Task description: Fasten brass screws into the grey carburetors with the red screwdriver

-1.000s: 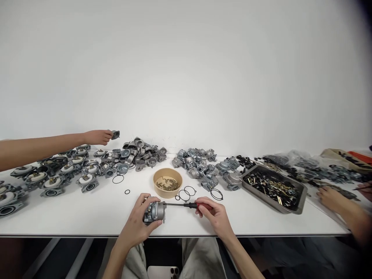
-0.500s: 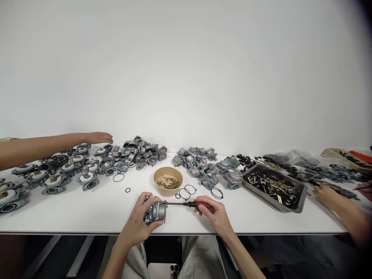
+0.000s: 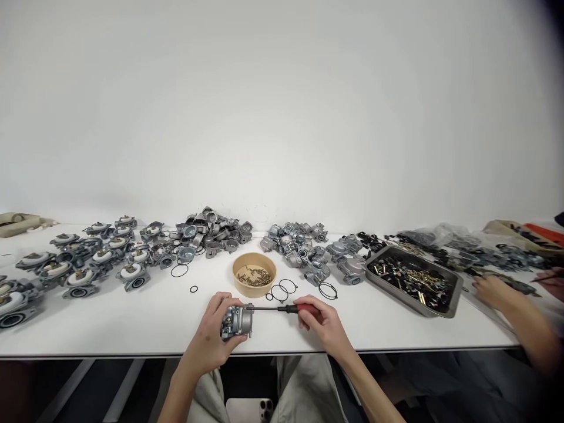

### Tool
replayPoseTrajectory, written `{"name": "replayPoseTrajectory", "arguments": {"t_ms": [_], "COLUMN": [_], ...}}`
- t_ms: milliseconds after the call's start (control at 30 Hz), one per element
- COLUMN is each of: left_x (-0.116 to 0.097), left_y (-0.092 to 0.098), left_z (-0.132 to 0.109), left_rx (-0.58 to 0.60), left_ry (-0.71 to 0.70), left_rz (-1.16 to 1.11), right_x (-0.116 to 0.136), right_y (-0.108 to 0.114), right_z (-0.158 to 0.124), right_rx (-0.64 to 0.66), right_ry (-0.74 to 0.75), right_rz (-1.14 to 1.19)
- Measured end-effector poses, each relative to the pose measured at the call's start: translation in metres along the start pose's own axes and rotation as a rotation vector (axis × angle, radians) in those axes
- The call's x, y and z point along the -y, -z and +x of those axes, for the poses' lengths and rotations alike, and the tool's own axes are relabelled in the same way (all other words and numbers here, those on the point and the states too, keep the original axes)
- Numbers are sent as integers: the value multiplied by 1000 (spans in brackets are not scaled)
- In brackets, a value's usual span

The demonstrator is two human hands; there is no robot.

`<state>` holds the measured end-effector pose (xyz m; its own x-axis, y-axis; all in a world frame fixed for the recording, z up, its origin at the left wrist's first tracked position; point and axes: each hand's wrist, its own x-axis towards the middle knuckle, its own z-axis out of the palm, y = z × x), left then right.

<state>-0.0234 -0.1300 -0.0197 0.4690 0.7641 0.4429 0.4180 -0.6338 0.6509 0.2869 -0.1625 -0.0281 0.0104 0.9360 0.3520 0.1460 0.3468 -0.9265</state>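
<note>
A metal carburetor lies on its side near the table's front edge, gripped between the thumb and fingers of my left hand. My right hand is closed round the red handle of a screwdriver. The shaft points left, and its tip meets the upper right part of the carburetor. Just behind them stands a round tan bowl with small brass screws inside. Thin black rubber rings lie to the right of the bowl.
Carburetors with white floats cover the left side. Metal bowls and carburetor bodies are heaped at the back. A metal tray of small parts stands at the right, beside another person's hand.
The other person's arm at the left has left the view. The tray appears slightly further left. My hands keep nearly the same pose on the carburetor and screwdriver.
</note>
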Motion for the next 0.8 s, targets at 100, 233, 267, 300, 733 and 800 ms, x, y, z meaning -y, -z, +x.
{"name": "replayPoseTrajectory", "arguments": {"t_ms": [100,233,267,300,733,800], "left_x": [1,4,5,7,8,8], "left_y": [-1,-4,-4,-5,-5,-5], "left_z": [0,-1,-2,-2,-4,-4], "left_rx": [-5,-27,-32,-38,-72,-64], "left_ry": [-7,-18,-24,-27,-36,-22], "left_rz": [8,15,14,11,5,-1], "right_x": [1,5,5,5,-2,-1], "right_y": [0,1,1,1,2,1], "right_z": [-1,-3,-2,-2,0,0], "right_rx": [12,-13,-13,-7,68,78], "right_ry": [-32,95,73,29,-87,-94], "right_rz": [8,-67,-57,-36,-3,-22]}}
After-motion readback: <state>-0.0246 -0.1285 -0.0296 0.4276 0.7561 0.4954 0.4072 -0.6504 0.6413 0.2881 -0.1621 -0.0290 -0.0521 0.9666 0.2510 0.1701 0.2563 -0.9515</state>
